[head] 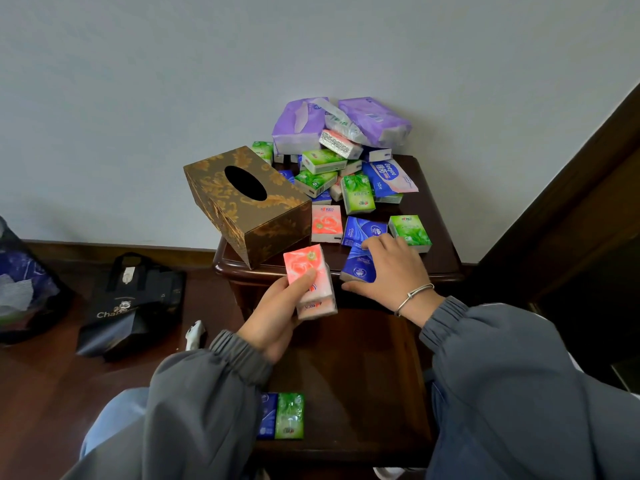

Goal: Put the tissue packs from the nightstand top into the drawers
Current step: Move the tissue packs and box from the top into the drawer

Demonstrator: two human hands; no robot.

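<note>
Pale wall behind; against it stands a dark nightstand, its heap of tissue packs too tangled at the back to count. Two big purple packs top the heap. The left hand grips two stacked pink packs, thumb across them. The right hand curls its fingers round one blue pack at the top's front edge. Below, the open drawer shows two packs, a drawer blue pack and a green pack, part hidden by the left sleeve.

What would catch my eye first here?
A colourful heap of tissue packs crowds the back of the dark nightstand, beside a gold-patterned tissue box overhanging its left edge. In front, the left hand holds pink packs while the right hand grips a blue pack.
</note>
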